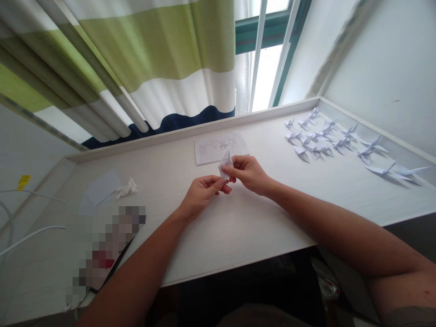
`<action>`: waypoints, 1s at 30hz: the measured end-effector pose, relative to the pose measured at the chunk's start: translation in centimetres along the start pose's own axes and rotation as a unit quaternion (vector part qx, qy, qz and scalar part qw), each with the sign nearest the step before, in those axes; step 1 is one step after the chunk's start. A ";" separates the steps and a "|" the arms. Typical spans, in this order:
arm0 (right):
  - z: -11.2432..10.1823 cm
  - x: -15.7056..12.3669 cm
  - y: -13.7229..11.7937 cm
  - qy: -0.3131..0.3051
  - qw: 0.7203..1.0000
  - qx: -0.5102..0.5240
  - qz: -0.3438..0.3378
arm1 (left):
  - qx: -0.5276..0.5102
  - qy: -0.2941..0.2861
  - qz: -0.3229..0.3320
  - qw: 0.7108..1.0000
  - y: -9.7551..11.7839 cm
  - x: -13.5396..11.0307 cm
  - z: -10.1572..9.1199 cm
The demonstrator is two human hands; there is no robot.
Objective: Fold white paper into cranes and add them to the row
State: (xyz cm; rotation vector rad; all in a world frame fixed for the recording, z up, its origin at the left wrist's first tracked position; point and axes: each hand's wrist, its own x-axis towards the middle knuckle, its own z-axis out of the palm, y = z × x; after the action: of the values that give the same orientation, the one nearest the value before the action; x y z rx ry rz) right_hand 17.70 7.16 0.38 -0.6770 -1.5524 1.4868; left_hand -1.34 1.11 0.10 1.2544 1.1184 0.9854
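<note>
Pinching a small, creased white paper fold (225, 164) between them, the left hand (201, 193) and right hand (249, 173) hover over the pale desk (259, 218), fingers curled.

Bare surface (259, 218) open around both hands; paper cranes (327, 141) crowd far right, printed sheet (218, 149) just beyond.

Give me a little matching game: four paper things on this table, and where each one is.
1. folded paper
2. cranes
3. printed sheet
4. crumpled scrap

A. far right of the table
B. left side of the table
C. pinched between left hand and right hand
D. lying flat just behind the hands

Pairs: 1-C, 2-A, 3-D, 4-B
</note>
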 end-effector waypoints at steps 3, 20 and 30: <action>0.1 -0.1 -0.3 -0.007 1.000 0.003 0.007 | 0.004 -0.015 -0.009 1.000 0.0 0.1 -0.3; 0.4 -0.4 -0.1 -0.072 0.997 -0.007 0.013 | 0.024 -0.014 0.029 0.999 0.4 -0.3 1.0; 0.6 -0.4 0.1 -0.063 0.998 0.007 0.010 | -0.032 -0.034 0.017 0.999 0.5 -0.4 1.1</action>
State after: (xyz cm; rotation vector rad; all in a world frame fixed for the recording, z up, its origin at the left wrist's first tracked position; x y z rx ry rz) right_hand 17.42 6.52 0.27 -0.6042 -1.6326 1.5795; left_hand -0.32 0.53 0.60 1.2491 1.0083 0.9883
